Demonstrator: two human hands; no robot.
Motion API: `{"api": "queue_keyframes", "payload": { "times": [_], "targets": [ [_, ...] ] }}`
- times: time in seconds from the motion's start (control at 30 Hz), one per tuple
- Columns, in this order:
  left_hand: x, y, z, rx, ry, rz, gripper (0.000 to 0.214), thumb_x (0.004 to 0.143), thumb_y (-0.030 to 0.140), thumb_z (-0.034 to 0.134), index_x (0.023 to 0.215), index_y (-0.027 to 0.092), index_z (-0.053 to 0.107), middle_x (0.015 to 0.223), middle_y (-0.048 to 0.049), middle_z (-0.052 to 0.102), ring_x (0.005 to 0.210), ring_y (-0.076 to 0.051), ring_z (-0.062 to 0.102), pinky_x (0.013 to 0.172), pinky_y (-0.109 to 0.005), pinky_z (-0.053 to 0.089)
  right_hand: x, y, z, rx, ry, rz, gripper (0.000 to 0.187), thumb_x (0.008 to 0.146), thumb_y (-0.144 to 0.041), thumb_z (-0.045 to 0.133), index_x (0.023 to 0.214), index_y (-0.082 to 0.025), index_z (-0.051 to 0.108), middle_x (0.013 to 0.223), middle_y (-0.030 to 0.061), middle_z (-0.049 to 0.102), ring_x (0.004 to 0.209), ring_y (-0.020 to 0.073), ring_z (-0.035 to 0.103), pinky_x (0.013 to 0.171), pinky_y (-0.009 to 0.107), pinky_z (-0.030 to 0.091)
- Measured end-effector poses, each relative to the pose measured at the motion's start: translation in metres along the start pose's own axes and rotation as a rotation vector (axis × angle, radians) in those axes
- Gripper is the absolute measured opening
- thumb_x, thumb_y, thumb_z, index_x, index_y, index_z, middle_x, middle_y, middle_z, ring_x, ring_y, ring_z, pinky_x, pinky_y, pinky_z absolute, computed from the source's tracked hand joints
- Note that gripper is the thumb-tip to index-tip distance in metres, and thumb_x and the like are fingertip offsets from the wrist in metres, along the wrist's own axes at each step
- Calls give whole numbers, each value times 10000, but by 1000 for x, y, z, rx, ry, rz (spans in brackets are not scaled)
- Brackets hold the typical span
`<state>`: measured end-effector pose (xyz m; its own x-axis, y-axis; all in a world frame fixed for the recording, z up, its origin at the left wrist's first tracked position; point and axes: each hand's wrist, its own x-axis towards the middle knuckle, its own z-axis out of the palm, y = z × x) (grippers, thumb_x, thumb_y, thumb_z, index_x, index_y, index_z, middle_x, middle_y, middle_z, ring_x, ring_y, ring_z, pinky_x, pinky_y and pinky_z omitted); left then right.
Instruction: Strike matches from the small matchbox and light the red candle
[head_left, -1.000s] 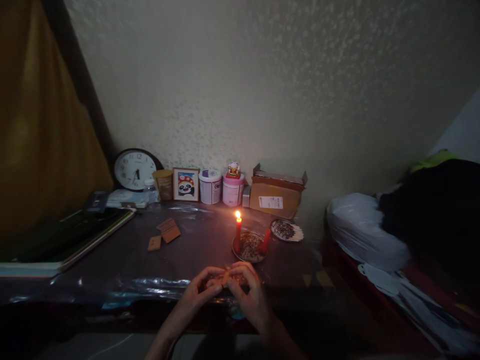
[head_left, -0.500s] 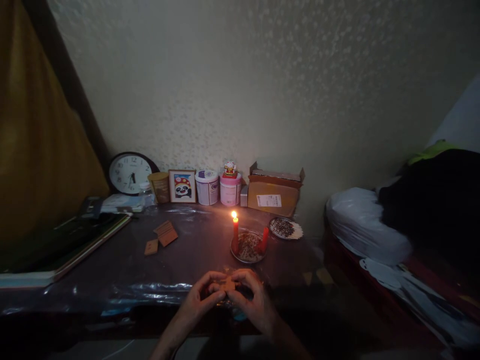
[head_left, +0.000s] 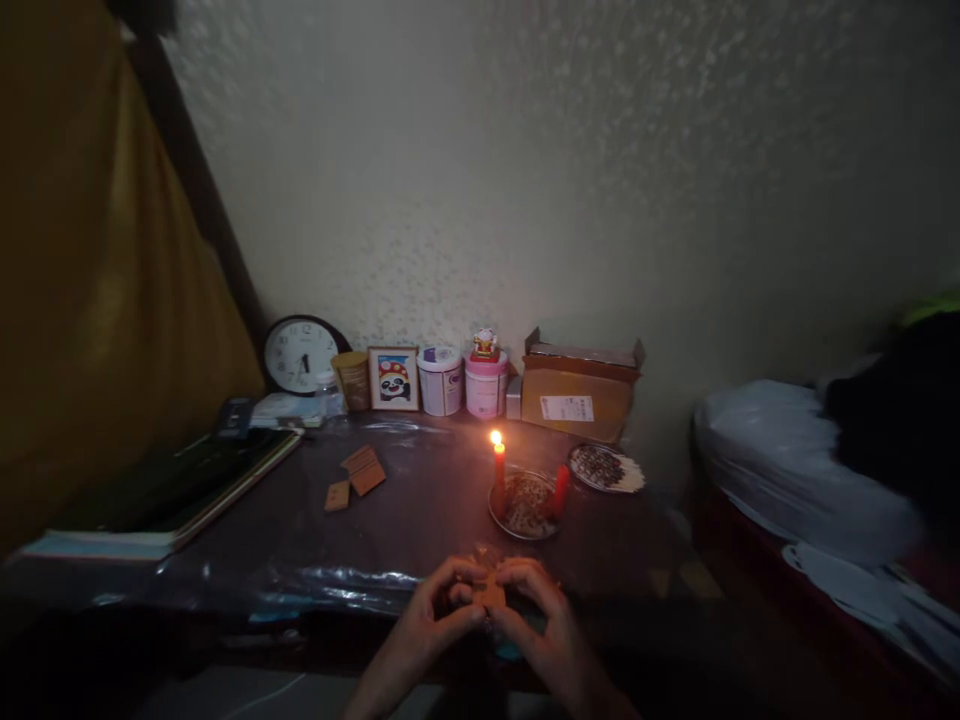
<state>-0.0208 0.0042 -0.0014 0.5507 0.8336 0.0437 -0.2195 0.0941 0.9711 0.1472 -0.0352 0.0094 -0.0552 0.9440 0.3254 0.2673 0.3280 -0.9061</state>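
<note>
My left hand (head_left: pixel 439 615) and my right hand (head_left: pixel 541 620) meet at the near edge of a dark table (head_left: pixel 300 540). Both pinch a small brown box-like piece (head_left: pixel 491 592) between the fingertips; the dim light hides what it is. Just beyond my hands a lit red candle (head_left: pixel 499 465) stands in a round dish (head_left: pixel 525 510) with an unlit red candle (head_left: pixel 559 490) at its right rim. A second dish (head_left: pixel 604 468) of matchsticks lies further right.
Along the wall stand a clock (head_left: pixel 300 355), a small panda picture (head_left: pixel 393 379), two tins (head_left: pixel 440 380) and a cardboard box (head_left: pixel 581 390). Brown cards (head_left: pixel 360 470) and a stack of books (head_left: pixel 165 495) lie at the left. A bed with bags (head_left: pixel 810 470) is at the right.
The view shifted, so everything sits further right and slightly lower. My hands stay together on the small brown piece, a bit nearer to me.
</note>
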Motion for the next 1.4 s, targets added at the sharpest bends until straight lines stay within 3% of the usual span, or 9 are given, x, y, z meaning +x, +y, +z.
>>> {"api": "queue_keyframes", "payload": {
  "times": [0.53,1.0,1.2,1.4],
  "targets": [
    [0,1,3,-30,7,18,334,630,341,724,901,188,601,618,50,430,581,-97,398,569,-222,305,1,10,-5,-43,-66,-38,165,794,-352,583,888,-217,591,991,52,612,981,204,596,859,273,489],
    [0,4,3,14,33,26,329,621,346,727,887,195,608,630,49,421,594,-103,384,556,-219,284,2,16,-3,-78,30,-104,145,749,-331,632,846,-224,627,944,53,647,909,215,631,796,282,532],
    [0,1,2,-18,23,24,321,639,322,714,903,186,594,634,47,439,592,-98,392,560,-219,296,2,20,-2,-51,-11,-42,165,769,-352,608,868,-220,618,976,60,637,934,220,629,815,285,525],
    [0,2,1,-23,47,18,317,632,303,721,901,183,602,629,48,441,591,-96,396,558,-216,303,2,23,-3,-64,-10,-67,164,770,-327,611,889,-216,616,988,66,634,959,230,620,833,300,518]
  ]
}}
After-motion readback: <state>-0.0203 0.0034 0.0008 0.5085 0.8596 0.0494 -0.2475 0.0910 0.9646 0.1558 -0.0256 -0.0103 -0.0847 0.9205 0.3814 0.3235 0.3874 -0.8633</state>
